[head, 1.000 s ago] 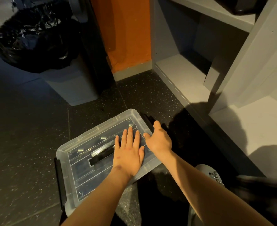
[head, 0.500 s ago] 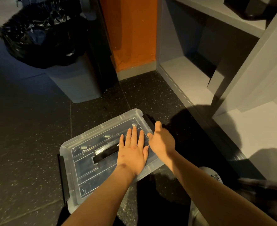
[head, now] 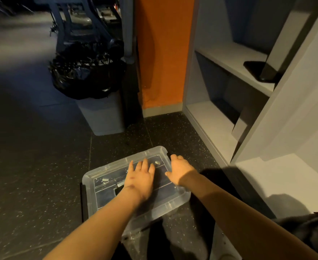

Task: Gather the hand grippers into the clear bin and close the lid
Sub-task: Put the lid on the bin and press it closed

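My left grip [head: 141, 177] lies flat, fingers straight, on the lid [head: 105, 171], my right grip [head: 179, 171] loose-fingered at its right edge; uneven pressing could leave the clear bin [head: 133, 231] unlatched on its left side

Head cam looks fwd-down, close over floor [head: 32, 175].

Dim overall; warm light brightens the shelves [head: 227, 59] and the right hand [head: 180, 170], and hard shadows fall rightward (one cuts across that forearm). The floor [head: 32, 175] is dark, the upper left smeared with blur, straight edges bowed near the borders.
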